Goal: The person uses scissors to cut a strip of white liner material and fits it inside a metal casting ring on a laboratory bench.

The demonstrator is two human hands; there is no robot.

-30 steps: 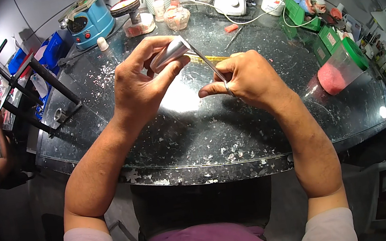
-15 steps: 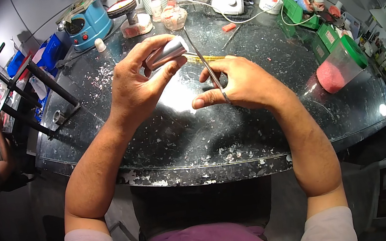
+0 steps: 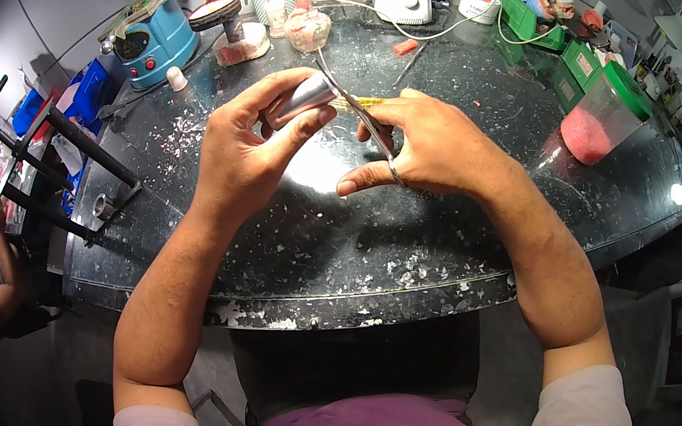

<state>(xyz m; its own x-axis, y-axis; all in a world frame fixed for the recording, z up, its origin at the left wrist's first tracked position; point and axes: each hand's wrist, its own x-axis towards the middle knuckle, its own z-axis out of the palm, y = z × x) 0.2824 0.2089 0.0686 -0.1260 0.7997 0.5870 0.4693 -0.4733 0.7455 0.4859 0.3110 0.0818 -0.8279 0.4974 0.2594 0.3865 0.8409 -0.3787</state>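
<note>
Head view | left hand: grasping silver cylinder, fingers against thumb | right hand: holding slender metal tool, thumb extended | cylinder: left of right hand, above workbench | green box, right: pale label, print illegible

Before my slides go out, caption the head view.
Left hand holding a silver cylinder, right hand holding scissors, above a scuffed black table.

Left grip curled; right grip looser, thumb extended; forearms angled inward.
</note>
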